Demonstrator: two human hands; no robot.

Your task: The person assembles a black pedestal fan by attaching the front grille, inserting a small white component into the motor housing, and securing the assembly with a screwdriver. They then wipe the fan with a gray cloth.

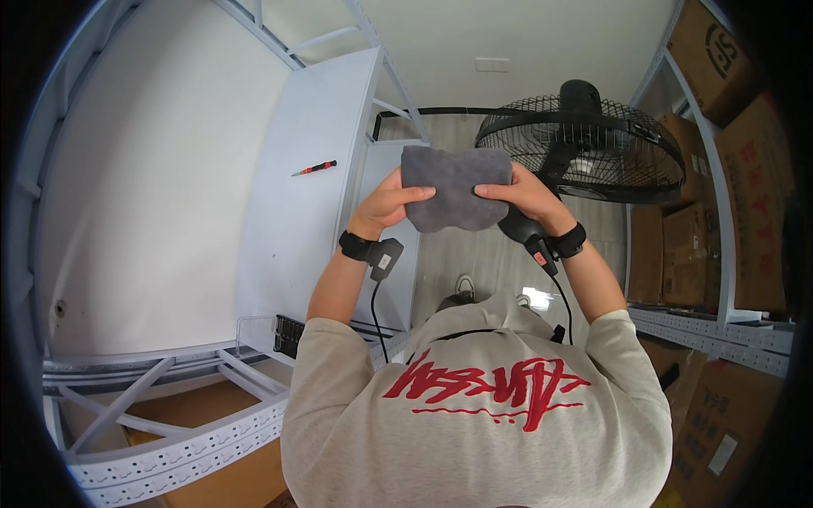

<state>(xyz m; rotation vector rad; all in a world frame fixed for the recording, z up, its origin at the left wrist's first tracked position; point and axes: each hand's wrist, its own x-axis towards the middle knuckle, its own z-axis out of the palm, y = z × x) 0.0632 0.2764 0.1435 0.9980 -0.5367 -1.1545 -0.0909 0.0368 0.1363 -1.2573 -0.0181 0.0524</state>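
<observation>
A folded grey cloth [457, 182] is stretched between my two hands in front of my chest. At its left edge my left hand [391, 201] grips it, thumb lying on top and fingers behind. The right edge is pinched the same way by my right hand [525, 196]. The fingers beneath the cloth are hidden. Each wrist wears a black strap with a small cabled device. To the left, a red and black screwdriver [315, 168] lies on the white shelf [296, 220], apart from my hands.
A black caged fan [584, 152] stands just beyond my right hand. Cardboard boxes [690, 254] fill the rack on the right. White metal shelving [169, 440] frames the left, with a black slotted object [288, 336] on it near my left elbow.
</observation>
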